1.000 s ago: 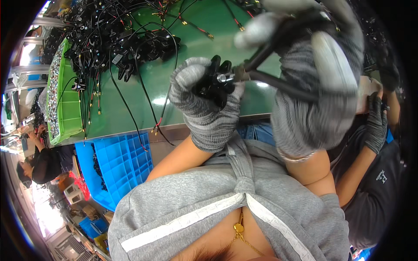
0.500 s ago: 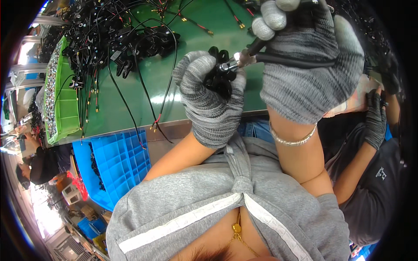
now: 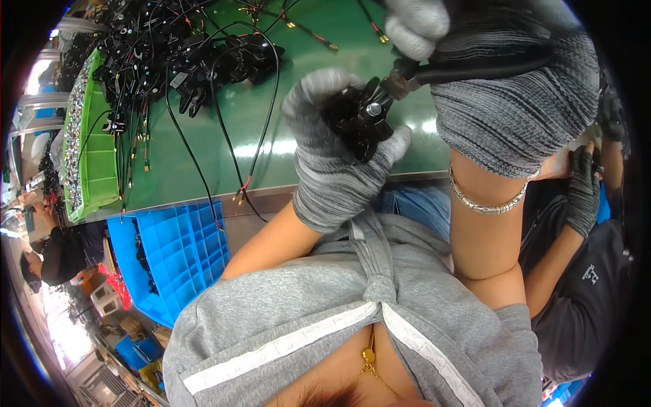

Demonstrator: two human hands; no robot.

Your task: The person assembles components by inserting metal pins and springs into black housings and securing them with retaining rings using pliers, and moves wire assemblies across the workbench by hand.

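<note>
My left hand, in a grey knitted glove with pale fingertips, is closed around a black plastic part. A round silver metal end shows on that part. My right hand, gloved the same way, grips a pair of pliers with black handles. The pliers' jaws lie against the upper edge of the black part, just above the silver end; whether they clamp anything I cannot tell. Both hands are raised over the front of the green table. Some of the right fingers are cut off by the upper edge.
A tangled heap of black parts with cables covers the table's left side. Beside it stands a green bin full of small metal pieces. Below the table edge is a blue crate. A co-worker's gloved hand is at the right.
My right hand and the pliers have shifted slightly right. The left hand has turned the black part, and its silver end now faces up toward me; the left thumb has moved outward.
</note>
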